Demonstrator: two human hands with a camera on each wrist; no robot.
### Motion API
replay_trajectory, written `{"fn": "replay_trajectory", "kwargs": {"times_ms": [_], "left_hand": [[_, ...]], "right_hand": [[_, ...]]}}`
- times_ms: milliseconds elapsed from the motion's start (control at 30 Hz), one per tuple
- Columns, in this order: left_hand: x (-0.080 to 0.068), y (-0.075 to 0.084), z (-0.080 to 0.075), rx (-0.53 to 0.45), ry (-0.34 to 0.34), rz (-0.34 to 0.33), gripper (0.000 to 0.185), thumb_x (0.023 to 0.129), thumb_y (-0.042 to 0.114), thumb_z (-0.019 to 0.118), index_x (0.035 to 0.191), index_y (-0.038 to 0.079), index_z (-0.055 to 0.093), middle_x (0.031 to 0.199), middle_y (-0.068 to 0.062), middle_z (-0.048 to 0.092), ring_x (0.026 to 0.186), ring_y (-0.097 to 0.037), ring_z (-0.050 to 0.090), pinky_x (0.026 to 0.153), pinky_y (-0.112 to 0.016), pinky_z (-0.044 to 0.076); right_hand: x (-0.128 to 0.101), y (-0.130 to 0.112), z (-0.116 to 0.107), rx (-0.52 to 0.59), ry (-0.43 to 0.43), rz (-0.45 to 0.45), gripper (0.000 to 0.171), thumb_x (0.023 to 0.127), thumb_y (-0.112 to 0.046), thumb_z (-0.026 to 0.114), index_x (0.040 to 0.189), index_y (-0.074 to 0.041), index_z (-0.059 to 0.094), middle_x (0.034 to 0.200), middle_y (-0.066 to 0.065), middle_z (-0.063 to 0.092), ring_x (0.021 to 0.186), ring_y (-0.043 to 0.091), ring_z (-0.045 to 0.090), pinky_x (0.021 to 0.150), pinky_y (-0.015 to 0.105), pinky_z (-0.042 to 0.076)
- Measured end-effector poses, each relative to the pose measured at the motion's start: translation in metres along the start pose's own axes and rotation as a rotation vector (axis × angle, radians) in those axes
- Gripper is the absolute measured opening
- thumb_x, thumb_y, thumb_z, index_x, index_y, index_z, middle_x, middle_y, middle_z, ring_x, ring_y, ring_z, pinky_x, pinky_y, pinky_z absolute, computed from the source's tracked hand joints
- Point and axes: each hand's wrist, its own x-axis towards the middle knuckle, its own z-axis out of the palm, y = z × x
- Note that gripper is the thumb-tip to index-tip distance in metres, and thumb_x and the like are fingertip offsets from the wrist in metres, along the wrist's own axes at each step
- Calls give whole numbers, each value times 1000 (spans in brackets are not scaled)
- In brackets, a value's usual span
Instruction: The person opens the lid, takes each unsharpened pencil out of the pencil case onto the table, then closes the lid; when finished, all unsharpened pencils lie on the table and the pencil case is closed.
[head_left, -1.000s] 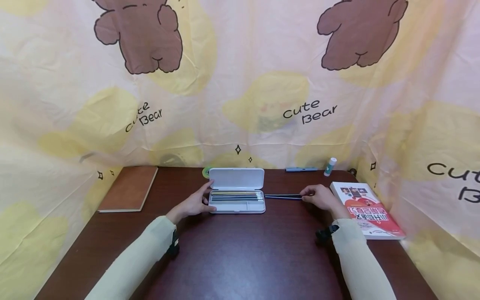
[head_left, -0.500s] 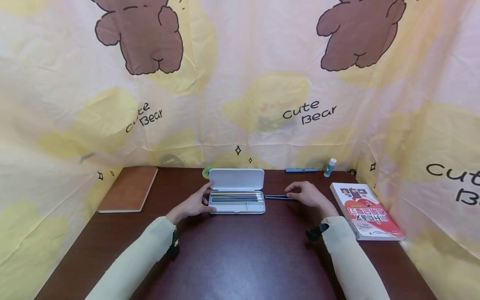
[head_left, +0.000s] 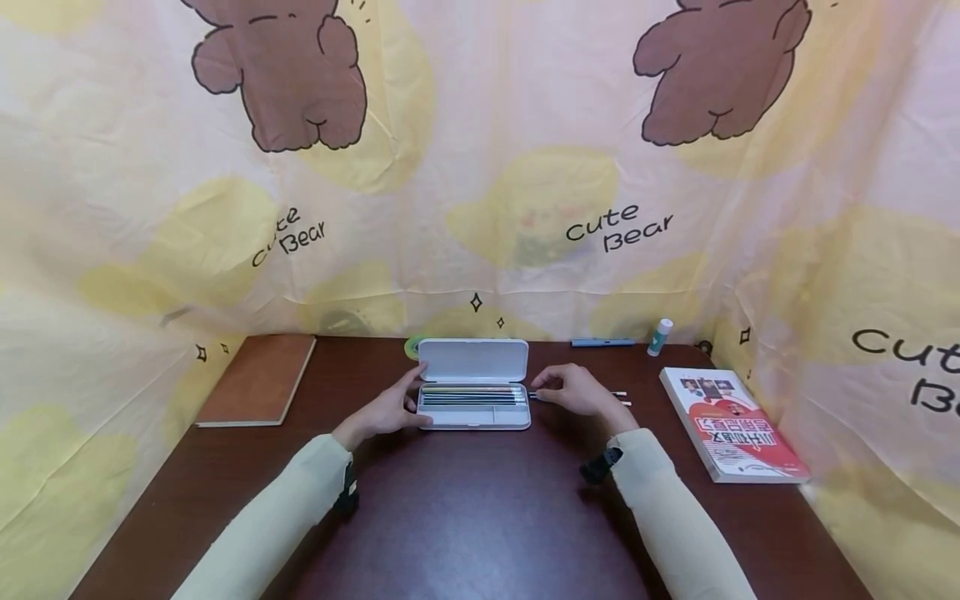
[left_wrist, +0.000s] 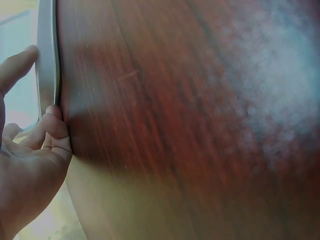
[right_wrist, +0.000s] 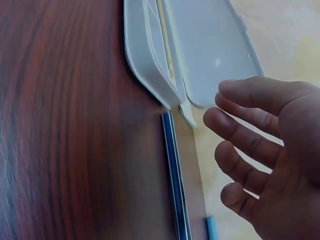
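An open white pencil case [head_left: 474, 414] lies at the middle of the dark wooden table [head_left: 480, 508], lid [head_left: 474, 359] folded back, several pencils in its tray. My left hand [head_left: 390, 408] holds its left end: one finger on the rim, the others curled against the case edge [left_wrist: 48, 60]. My right hand [head_left: 573, 390] hovers just right of the case with loosely curled fingers [right_wrist: 250, 145], gripping nothing. Under it a dark pencil [right_wrist: 175, 175] lies on the table, one end at the case's corner [right_wrist: 165, 97]. Two pencil ends [head_left: 621, 398] stick out to the right of the hand.
A brown notebook [head_left: 258, 379] lies at the back left and a red-covered book [head_left: 731, 425] at the right. Along the back edge are a green tape roll [head_left: 412, 344], a blue pen [head_left: 602, 340] and a glue stick [head_left: 660, 333]. A bear-print curtain [head_left: 480, 208] encloses the table.
My right hand has slid left along the pencil toward the case, uncovering the pencil ends on its right. The left hand and the case have stayed put.
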Motion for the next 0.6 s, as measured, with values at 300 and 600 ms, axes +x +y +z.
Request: {"fn": "replay_trajectory", "kwargs": {"times_ms": [300,600], "left_hand": [[0,-2,1,-4,2,-3,106,82,26,84,161,32,12,151,-13,46,92,-19,55,77,-30,48],[0,-2,1,-23,2,10,105,82,23,83,161,31,13,150,-12,47,90,-20,55,75,-30,49]], "right_hand": [[13,-14,24,-31,-32,-83,16,92,-20,72,107,-18,75,104,-4,74,92,15,59,88,39,51],[23,-19,36,-94,-55,-83,16,90,-18,74,105,-20,76,103,-4,74,96,14,63,94,41,51]]}}
